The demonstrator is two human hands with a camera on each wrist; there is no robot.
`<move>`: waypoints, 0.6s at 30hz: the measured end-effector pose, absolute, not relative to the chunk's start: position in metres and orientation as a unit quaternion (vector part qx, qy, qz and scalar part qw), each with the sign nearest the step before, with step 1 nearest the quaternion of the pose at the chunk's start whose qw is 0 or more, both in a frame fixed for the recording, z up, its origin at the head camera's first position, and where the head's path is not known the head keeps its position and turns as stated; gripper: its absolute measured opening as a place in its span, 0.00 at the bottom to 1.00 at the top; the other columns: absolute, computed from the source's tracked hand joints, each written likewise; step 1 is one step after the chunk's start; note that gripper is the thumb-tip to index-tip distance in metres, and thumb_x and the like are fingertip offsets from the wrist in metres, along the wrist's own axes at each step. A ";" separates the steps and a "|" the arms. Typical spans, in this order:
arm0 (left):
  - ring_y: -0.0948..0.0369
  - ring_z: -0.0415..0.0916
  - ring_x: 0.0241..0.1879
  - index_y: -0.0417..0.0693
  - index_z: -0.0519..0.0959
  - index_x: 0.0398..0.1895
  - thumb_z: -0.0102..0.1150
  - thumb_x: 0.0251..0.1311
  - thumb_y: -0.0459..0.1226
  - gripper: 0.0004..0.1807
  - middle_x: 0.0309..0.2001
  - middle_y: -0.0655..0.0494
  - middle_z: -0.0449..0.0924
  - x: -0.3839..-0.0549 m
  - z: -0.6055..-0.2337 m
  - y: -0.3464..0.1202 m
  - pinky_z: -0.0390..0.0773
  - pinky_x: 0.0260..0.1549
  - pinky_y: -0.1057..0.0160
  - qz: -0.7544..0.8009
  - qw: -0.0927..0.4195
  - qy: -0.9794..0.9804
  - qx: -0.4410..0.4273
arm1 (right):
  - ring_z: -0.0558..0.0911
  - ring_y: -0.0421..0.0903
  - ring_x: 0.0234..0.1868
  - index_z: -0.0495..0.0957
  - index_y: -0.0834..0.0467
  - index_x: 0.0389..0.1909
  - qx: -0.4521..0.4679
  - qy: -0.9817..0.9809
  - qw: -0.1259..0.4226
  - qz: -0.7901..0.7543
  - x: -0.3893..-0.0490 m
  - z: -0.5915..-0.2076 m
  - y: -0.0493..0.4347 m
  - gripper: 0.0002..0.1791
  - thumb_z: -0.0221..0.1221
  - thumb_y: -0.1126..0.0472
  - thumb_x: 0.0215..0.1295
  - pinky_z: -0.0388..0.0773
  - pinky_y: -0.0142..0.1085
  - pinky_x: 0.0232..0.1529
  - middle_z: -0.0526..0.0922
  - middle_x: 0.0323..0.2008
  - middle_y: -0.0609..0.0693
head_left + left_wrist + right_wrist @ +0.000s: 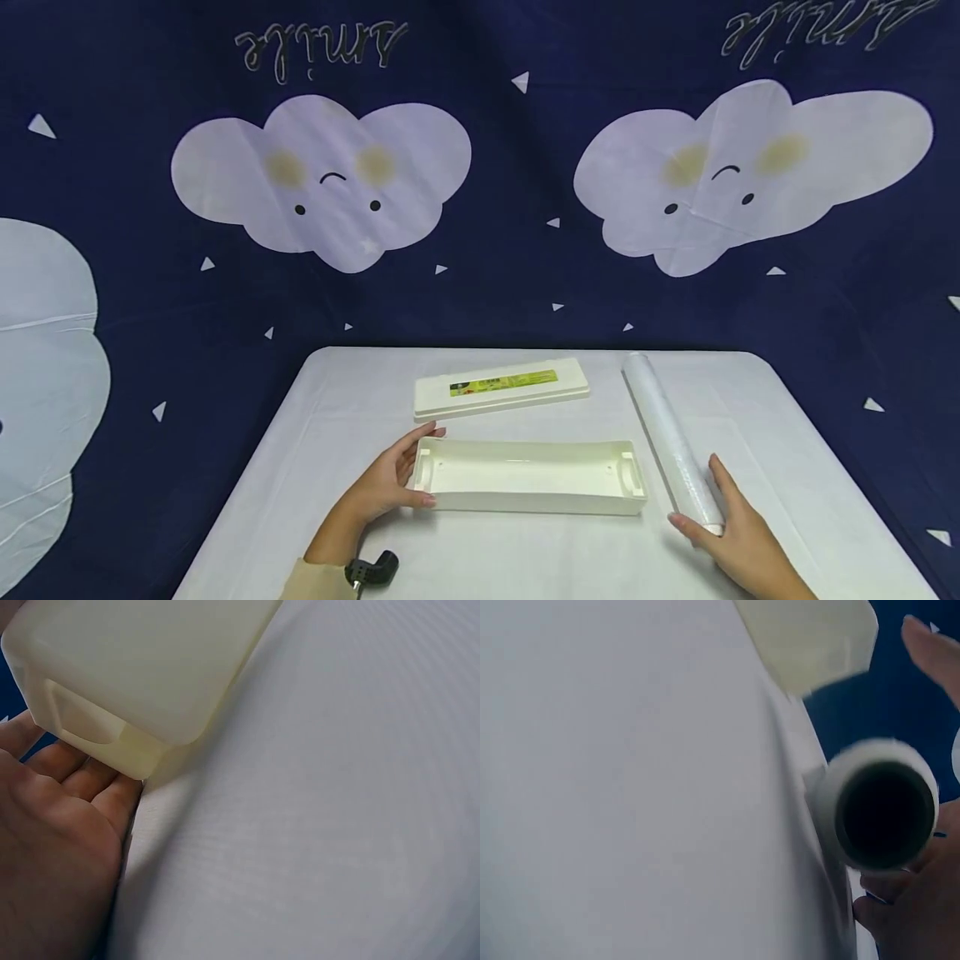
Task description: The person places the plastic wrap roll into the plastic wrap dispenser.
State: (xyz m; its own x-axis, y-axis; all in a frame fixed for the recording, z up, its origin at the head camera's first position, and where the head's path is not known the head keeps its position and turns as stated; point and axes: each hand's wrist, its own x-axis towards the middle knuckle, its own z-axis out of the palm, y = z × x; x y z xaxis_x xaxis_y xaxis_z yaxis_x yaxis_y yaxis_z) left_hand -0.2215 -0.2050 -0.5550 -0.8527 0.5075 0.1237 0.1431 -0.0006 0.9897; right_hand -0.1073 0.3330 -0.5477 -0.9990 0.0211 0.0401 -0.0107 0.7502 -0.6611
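An open cream-white plastic box lies lengthwise on the table in the head view. My left hand grips its left end, thumb at the front corner and fingers at the back corner. The left wrist view shows those fingers against the end wall with its cut-out. To the right, a roll of plastic wrap lies slanting away from me. My right hand is around its near end with thumb and forefinger spread. In the right wrist view, the roll's hollow core faces the camera, the upper digit apart from it.
Behind the box lies a long cream-white lid with a green and yellow label. A white cloth covers the table. Beyond its far edge hangs a dark blue curtain printed with clouds.
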 end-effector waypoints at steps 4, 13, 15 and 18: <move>0.46 0.55 0.78 0.46 0.57 0.84 0.84 0.36 0.20 0.67 0.79 0.44 0.60 -0.220 -0.555 -0.205 0.58 0.72 0.66 0.667 0.134 0.697 0.225 | 0.65 0.82 0.67 0.37 0.64 0.85 -0.015 -0.934 0.058 0.351 -0.103 -0.551 0.321 0.68 0.74 0.40 0.61 0.67 0.75 0.57 0.56 0.74 0.79; 0.46 0.54 0.78 0.44 0.56 0.84 0.84 0.36 0.20 0.68 0.79 0.43 0.59 -0.221 -0.557 -0.206 0.59 0.72 0.67 0.671 0.140 0.694 0.223 | 0.68 0.81 0.65 0.51 0.67 0.82 -0.038 -0.921 0.121 0.368 -0.111 -0.553 0.313 0.58 0.73 0.44 0.64 0.70 0.75 0.57 0.64 0.70 0.79; 0.45 0.54 0.78 0.44 0.56 0.84 0.84 0.37 0.20 0.67 0.79 0.43 0.59 -0.221 -0.557 -0.206 0.59 0.72 0.67 0.671 0.140 0.692 0.225 | 0.68 0.80 0.66 0.54 0.69 0.81 -0.049 -0.918 0.124 0.374 -0.114 -0.553 0.313 0.56 0.73 0.44 0.65 0.69 0.74 0.59 0.65 0.69 0.78; 0.45 0.55 0.78 0.44 0.55 0.84 0.83 0.37 0.20 0.68 0.79 0.44 0.59 -0.221 -0.556 -0.206 0.59 0.72 0.66 0.670 0.141 0.693 0.226 | 0.67 0.80 0.67 0.56 0.70 0.80 -0.062 -0.917 0.119 0.375 -0.119 -0.552 0.314 0.54 0.71 0.43 0.67 0.69 0.73 0.60 0.66 0.69 0.77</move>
